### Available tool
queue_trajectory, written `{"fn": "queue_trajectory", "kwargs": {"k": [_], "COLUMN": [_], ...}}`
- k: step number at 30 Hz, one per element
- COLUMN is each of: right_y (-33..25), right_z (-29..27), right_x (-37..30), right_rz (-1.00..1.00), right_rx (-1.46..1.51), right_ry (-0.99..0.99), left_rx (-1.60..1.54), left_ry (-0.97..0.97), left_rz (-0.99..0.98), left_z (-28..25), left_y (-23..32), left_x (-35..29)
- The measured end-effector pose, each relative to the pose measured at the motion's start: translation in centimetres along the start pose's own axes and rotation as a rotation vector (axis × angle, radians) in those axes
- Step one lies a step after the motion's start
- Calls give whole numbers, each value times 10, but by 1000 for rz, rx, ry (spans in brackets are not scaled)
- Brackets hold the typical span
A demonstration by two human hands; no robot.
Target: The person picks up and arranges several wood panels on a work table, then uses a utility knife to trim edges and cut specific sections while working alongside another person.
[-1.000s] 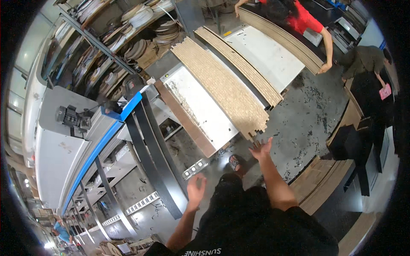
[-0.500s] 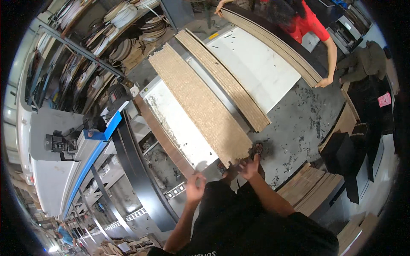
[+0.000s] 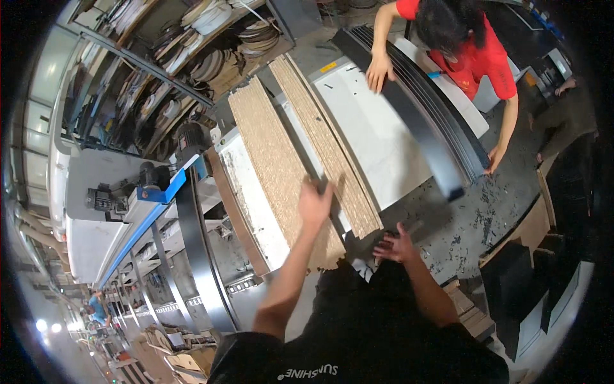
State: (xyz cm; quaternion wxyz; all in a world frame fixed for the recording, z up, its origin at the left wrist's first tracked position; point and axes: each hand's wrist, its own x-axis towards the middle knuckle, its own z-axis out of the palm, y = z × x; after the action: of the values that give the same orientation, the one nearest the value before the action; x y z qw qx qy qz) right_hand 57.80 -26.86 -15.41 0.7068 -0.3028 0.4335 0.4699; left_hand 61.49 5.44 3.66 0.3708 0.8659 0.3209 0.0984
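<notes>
Two bundles of narrow chipboard strips, raw side showing, lie lengthwise before me: a wide left bundle and a narrower right bundle. My left hand is over the left bundle near the gap between the two, fingers apart and slightly blurred; nothing shows in it. Past the near end of the bundles, close to my body, my right hand hangs empty with fingers spread. Across the white tabletop, a co-worker in a red shirt has both hands on a stack of dark strips; one blurred strip tilts away from it.
To my left stand a machine with a blue guard, a motor and a long dark panel. Shelves with coiled edging rise at the far left. Dark boards lean at the right; scraps litter the floor.
My left hand has moved forward and right over the left bundle. My right hand has shifted slightly right. The co-worker's stack now shows dark edges, and one hand has moved along it.
</notes>
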Motion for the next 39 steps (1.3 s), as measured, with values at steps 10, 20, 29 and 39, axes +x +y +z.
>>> {"fn": "queue_trajectory", "kwargs": {"k": [10, 20, 29, 39], "right_y": [6, 1, -32, -100], "right_z": [51, 75, 29, 59], "right_x": [16, 19, -35, -160], "right_rz": [295, 312, 105, -923], "right_rx": [316, 272, 170, -687], "right_ry": [-571, -567, -464, 232], "left_rx": [185, 360, -411, -1521], "left_ry": [-4, 58, -127, -339], "left_rz": [-515, -612, -612, -495], "left_z": [85, 111, 95, 173], "left_y": [53, 75, 68, 36], "left_x": [306, 317, 304, 298]}}
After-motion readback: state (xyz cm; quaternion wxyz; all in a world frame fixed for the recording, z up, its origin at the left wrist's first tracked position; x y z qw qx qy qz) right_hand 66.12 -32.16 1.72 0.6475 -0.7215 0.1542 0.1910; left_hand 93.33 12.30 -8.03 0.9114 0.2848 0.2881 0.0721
